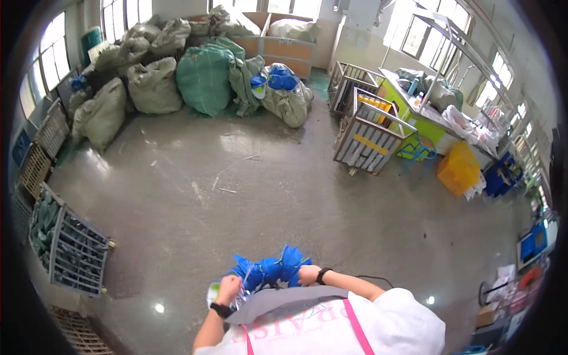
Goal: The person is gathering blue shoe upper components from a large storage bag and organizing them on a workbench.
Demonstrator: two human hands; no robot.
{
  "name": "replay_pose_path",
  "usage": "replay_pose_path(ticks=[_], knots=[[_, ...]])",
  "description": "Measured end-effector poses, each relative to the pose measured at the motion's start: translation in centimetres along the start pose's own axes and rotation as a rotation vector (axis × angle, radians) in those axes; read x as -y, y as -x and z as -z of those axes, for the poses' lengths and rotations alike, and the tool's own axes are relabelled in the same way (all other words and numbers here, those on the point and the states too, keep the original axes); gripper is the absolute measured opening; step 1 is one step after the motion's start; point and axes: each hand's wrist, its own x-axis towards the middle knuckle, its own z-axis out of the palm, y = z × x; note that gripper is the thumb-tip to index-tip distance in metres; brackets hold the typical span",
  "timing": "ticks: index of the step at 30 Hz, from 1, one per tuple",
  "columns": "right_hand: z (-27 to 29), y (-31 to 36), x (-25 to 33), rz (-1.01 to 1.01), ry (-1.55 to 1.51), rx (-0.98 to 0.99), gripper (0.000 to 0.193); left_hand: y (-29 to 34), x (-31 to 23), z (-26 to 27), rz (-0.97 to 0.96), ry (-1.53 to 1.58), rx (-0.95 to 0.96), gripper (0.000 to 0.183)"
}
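In front of my body is a bunched blue bundle [271, 271], made of folded, ruffled pieces that look like thin plastic or cloth. My left hand [229, 289] is closed in a fist at its left end. Shiny clear plastic film [241, 297] shows beside that fist, and a white and green piece [213, 291] peeks out on its outer side. At the right end, my right hand [308, 274] has its fingers curled against the blue bundle. A grey apron top [284, 299] hides the bundle's lower side.
Large stuffed sacks [204, 77] line the back wall; one open sack [287, 103] has similar blue bundles on top. A slatted cart [80, 251] stands at left. Metal-framed carts [370, 133], a blue stool [419, 151] and a yellow bin [460, 168] stand by the green-sided bench at right.
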Motion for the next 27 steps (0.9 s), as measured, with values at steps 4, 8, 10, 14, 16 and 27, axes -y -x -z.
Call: replay_pose_path(ticks=[4, 8, 10, 14, 16, 27], knots=[[8.4, -1.5, -6.9, -0.099, -0.027, -0.125, 0.029, -12.8, -10.1, -3.7, -0.16, -0.208, 0.212, 0.024], [10.4, -4.0, -20.2, -0.327, -0.501, -0.483, 0.028, -22.8, -23.9, -7.2, -0.348, -0.264, 0.452, 0.028], [9.1, -5.6, -25.2, -0.522, -0.599, -0.417, 0.03, -29.4, -27.4, -9.3, -0.407, -0.308, 0.482, 0.028], [22.7, -19.5, -30.0, -0.584, -0.603, -0.327, 0.029, -39.7, -31.3, -14.6, -0.451, -0.701, 0.663, 0.028], [27.5, -21.1, -33.9, -0.549, -0.595, -0.306, 0.029, -42.3, -35.4, -15.9, -0.535, -0.904, 0.798, 0.03], [38.3, -24.8, -48.3, -0.431, -0.464, -0.184, 0.028, -68.1, -46.1, -18.9, -0.657, -0.928, 1.084, 0.03]])
